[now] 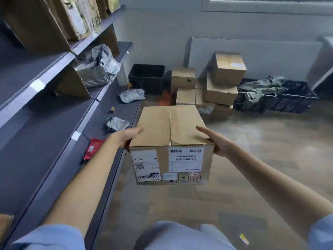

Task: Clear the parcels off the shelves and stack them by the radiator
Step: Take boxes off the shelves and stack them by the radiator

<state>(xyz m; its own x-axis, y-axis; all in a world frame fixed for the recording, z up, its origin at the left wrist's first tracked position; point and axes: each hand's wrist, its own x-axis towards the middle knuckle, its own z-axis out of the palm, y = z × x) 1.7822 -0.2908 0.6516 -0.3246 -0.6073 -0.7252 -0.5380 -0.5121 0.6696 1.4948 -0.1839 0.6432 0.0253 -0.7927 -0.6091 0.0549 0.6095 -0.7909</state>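
Observation:
I carry a brown cardboard parcel (171,134) with white shipping labels on its near face, held in the air above the floor. My left hand (128,137) presses its left side and my right hand (214,143) presses its right side, thumbs lying on the top. Ahead, a stack of cardboard boxes (221,83) stands on the floor against the white radiator (270,51). On the grey shelves (59,112) to my left lie grey plastic mailers (98,66), two smaller grey packets (132,94) and a red packet (92,148). Brown envelopes (75,17) stand on the top shelf.
A black bin (146,77) stands on the floor beside the shelf end. A black crate with grey bags (270,94) lies right of the boxes. Orange bits (165,98) are scattered on the wooden floor (252,150). A small yellow scrap (243,238) lies near my feet.

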